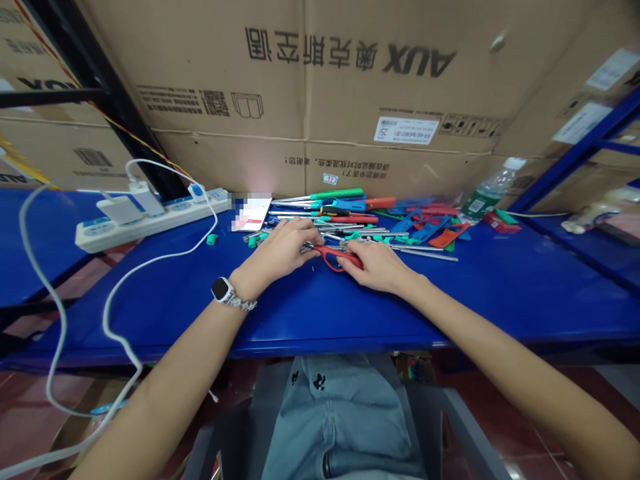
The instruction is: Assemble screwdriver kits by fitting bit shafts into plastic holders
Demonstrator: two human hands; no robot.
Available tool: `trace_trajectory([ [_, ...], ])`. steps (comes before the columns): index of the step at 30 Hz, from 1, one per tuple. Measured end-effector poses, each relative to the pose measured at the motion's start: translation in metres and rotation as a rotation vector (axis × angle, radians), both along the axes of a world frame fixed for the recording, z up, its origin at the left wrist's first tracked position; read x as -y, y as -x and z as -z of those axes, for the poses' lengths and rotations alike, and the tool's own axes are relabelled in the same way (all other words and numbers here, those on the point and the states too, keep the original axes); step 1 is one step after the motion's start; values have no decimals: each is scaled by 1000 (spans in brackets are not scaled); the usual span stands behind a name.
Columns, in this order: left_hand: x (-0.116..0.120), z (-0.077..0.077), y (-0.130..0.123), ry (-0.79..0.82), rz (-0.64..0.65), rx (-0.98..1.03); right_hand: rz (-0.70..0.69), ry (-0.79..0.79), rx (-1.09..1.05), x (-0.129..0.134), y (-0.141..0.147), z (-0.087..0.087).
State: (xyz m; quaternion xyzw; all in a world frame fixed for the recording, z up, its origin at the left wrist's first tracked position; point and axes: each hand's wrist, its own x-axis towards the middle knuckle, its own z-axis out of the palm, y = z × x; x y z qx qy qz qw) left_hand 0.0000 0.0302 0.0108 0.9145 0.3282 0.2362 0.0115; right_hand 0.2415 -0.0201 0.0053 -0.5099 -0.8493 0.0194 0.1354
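Note:
Red-handled scissors [334, 253] lie between my two hands, low over the blue table, close to the front of a pile of tools. My left hand [290, 247], with a watch on its wrist, has its fingers closed at the blade end of the scissors. The fingers of my right hand [373, 265] are wrapped round the red handle. Behind my hands are metal rods, a green-handled screwdriver [337, 194], a red-handled one [354, 219] and several blue and orange plastic pieces. My fingers partly hide the blades.
A white power strip [200, 208] with chargers and a cable is at the left of the blue table [450, 300]. A white card [254, 212] lies behind my left hand. On the right stands a plastic bottle [483, 200]. A large cardboard box [200, 53] closes off the back.

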Motion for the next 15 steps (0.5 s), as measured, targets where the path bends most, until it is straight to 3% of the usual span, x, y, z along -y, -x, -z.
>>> trace_trajectory([
  [8,10,-12,-1,-210,-42,34,31,-81,-11,0,-4,0],
  [15,12,-13,-1,-134,68,-27,-8,-197,57,0,-6,0],
])
